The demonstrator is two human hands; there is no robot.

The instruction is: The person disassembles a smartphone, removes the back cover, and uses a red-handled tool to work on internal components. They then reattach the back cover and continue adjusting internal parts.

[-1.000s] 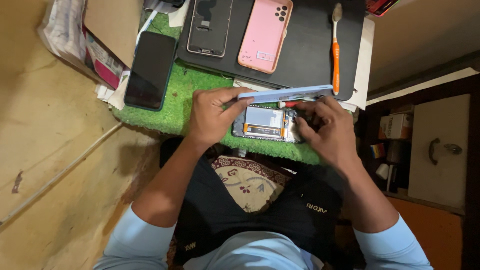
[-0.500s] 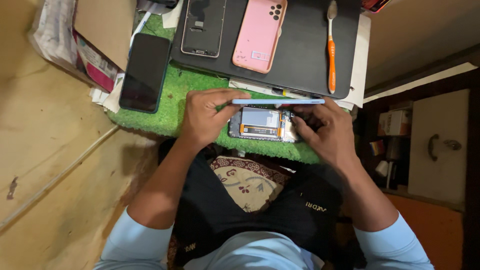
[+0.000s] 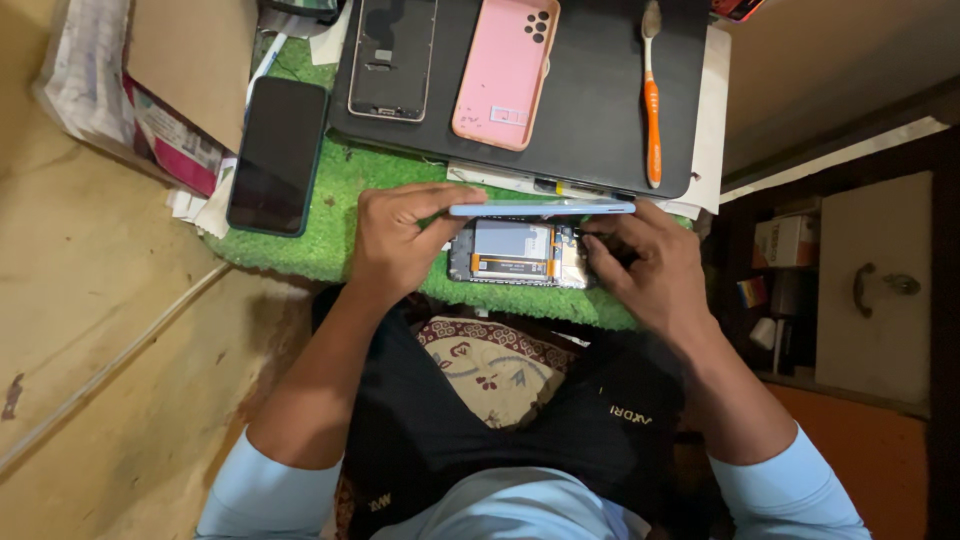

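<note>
The blue back cover (image 3: 541, 208) now stands edge-on, lifted clear; my left hand (image 3: 400, 240) pinches it, my right hand (image 3: 645, 265) steadies the opened phone (image 3: 517, 254) at six o'clock. Cover off; innards untouched.

Back cover (image 3: 541, 208) above opened phone (image 3: 518, 254) on mat (image 3: 330, 215).

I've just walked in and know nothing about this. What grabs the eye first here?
Both hands, the left hand and right hand, hold a thin light-blue back cover edge-on above an opened phone with its insides bare, on a green mat. Behind, a pink phone case and an orange toothbrush lie on a black pad.
</note>
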